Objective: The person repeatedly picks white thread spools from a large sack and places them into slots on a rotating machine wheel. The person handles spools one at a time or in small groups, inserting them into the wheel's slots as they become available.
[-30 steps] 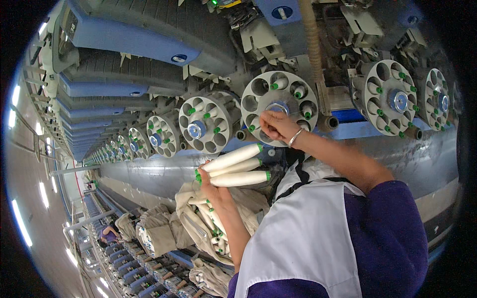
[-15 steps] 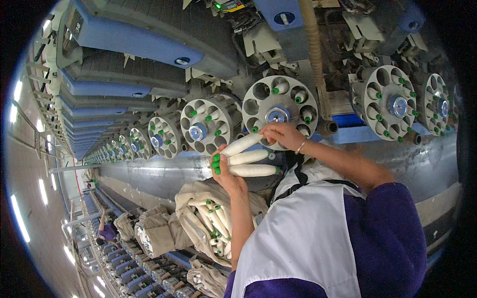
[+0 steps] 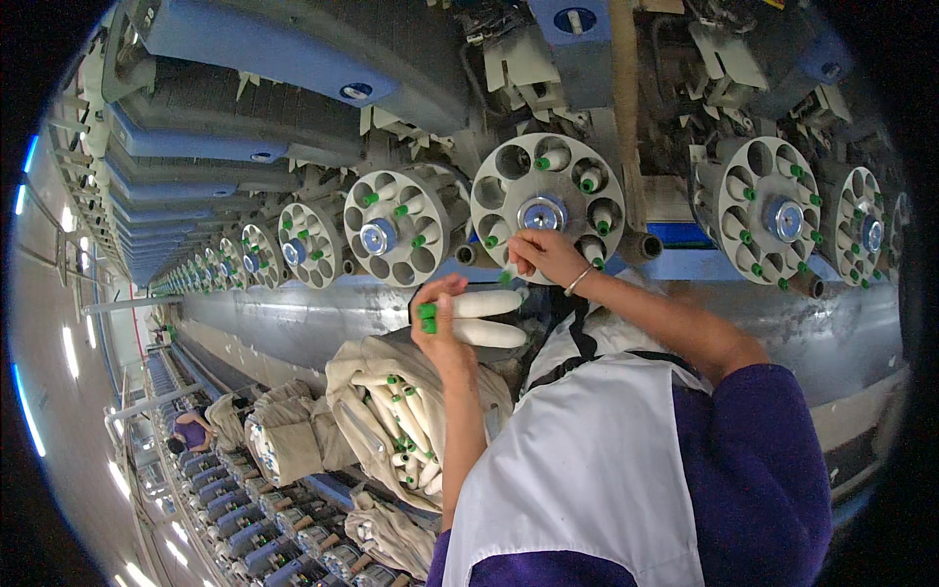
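Note:
My left hand (image 3: 445,328) is closed round the green ends of two white yarn bobbins (image 3: 489,334), which lie side by side pointing right. My right hand (image 3: 548,256), a bracelet at its wrist, is at the lower edge of a round, pale magazine (image 3: 573,207) with a blue hub. Its fingers are pinched together; what they hold, if anything, is too small to make out. A blurred green bobbin tip (image 3: 507,277) shows just below those fingers. Several other green-tipped bobbins sit in the magazine's holes.
Below my left hand stands a beige cloth sack (image 3: 342,396) full of yarn bobbins (image 3: 419,421). More round magazines (image 3: 360,210) line the machine on both sides. A metal ledge (image 3: 284,328) runs beneath them. Farther back at left, a person in purple (image 3: 193,430) is beside another machine row.
The uppermost of three bobbins has left my left hand; two remain there. My right hand has come off that bobbin and moved slightly down at the magazine.

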Motion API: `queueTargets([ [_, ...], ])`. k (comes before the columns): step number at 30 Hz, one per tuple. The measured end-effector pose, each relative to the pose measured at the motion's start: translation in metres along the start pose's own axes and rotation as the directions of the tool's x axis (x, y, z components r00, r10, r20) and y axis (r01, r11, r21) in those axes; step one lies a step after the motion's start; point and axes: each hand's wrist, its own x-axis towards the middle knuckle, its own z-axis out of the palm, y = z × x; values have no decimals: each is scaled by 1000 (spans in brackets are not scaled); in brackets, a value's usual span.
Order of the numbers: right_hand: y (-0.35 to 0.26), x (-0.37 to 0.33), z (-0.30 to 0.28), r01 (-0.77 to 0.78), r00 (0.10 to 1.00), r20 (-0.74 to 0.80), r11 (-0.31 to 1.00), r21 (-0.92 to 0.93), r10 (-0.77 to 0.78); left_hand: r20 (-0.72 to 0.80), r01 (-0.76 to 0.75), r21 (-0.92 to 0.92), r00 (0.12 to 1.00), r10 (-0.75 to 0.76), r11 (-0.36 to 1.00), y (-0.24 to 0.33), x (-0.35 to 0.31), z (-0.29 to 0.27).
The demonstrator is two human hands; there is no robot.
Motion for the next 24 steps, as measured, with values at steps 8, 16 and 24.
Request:
queueTargets([
  [8, -24, -22, 30, 233, 838, 543, 864, -446, 54, -46, 107, -339, 990, -131, 935, 15, 7, -36],
  [16, -9, -30, -17, -16, 907, 396, 950, -313, 146, -249, 19, -466, 957, -152, 885, 13, 7, -83],
  [24, -24, -22, -23, -156, 985, 149, 800, 580, 84, -216, 93, -493, 950, -225, 865, -9, 5, -63],
])
